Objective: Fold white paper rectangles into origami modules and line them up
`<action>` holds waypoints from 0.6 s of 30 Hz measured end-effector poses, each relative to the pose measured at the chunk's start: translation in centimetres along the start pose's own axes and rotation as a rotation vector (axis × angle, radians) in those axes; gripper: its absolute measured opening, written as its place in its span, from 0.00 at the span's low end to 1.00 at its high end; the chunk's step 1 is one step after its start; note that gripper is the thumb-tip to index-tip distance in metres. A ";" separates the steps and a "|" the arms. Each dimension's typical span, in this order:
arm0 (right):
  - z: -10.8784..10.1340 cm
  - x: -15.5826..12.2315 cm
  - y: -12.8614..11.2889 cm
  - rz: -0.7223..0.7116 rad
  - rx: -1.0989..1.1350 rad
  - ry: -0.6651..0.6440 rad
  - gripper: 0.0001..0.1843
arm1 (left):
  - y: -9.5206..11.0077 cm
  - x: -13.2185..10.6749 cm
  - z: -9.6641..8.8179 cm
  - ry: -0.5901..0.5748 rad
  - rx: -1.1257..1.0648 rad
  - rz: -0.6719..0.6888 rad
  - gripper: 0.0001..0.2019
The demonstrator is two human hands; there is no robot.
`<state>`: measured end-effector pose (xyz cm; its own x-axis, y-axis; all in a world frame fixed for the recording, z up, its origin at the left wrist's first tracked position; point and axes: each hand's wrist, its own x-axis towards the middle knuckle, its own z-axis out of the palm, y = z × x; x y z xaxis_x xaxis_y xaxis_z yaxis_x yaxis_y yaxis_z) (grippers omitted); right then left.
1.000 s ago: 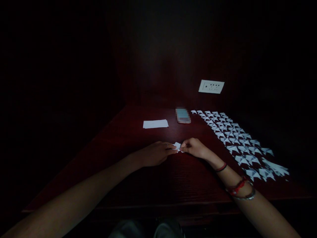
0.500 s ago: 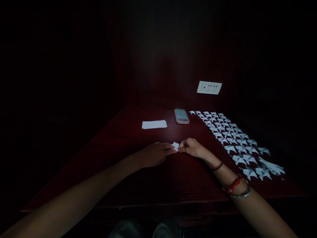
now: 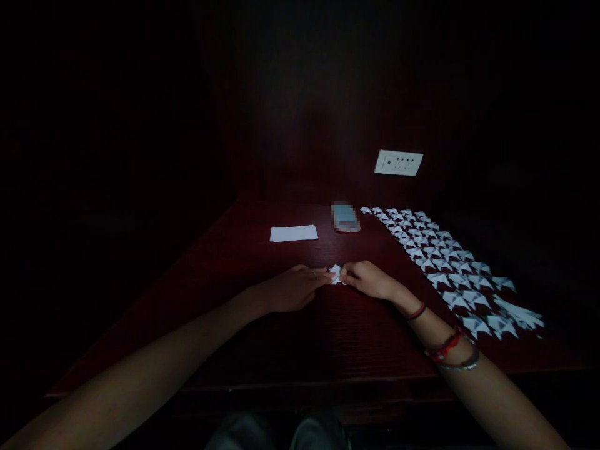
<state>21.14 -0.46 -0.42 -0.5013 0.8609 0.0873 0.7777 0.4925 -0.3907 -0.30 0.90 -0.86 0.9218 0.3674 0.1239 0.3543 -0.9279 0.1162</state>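
A small piece of folded white paper (image 3: pixel 335 274) lies on the dark red table between my two hands. My left hand (image 3: pixel 295 287) reaches in from the left, its fingers together and their tips holding the paper's left side against the tabletop. At the right side, my right hand (image 3: pixel 368 278) has its fingers curled in and pinches the paper's edge. Parts of the paper are hidden under the fingertips, so its exact shape cannot be made out.
Beyond my hands lies a stack of white paper strips (image 3: pixel 294 234). A blurred phone (image 3: pixel 345 217) is at the back. Rows of folded paper pieces (image 3: pixel 440 250) cover the right side, with a bundle of thin paper strips (image 3: pixel 519 311) beside them. A socket plate (image 3: pixel 399 162) is on the wall.
The view has shifted slightly. Both hands stay on the paper, and its visible outline between the fingertips has changed a little.
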 end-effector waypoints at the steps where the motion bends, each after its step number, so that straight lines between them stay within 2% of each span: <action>1: 0.0 0.0 0.0 0.006 -0.004 -0.001 0.10 | 0.0 0.0 -0.1 -0.002 -0.002 0.002 0.24; 10: 0.1 0.7 -0.1 0.080 0.006 0.005 0.09 | 0.4 0.1 -0.1 0.024 0.043 -0.014 0.25; 13: 0.2 0.7 -0.1 0.109 0.038 0.055 0.09 | 0.4 0.0 0.0 0.033 0.071 -0.041 0.24; 15: 0.2 0.4 0.0 0.094 0.069 0.088 0.09 | 0.3 -0.1 0.0 0.032 0.066 -0.047 0.24; 18: -0.2 0.0 0.5 -0.001 0.126 0.065 0.09 | 0.0 -0.2 0.0 0.018 0.038 -0.029 0.25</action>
<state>21.59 -0.25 -0.45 -0.4730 0.8690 0.1449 0.7216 0.4765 -0.5022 -0.46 0.80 -0.92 0.9079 0.3954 0.1391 0.3872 -0.9183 0.0828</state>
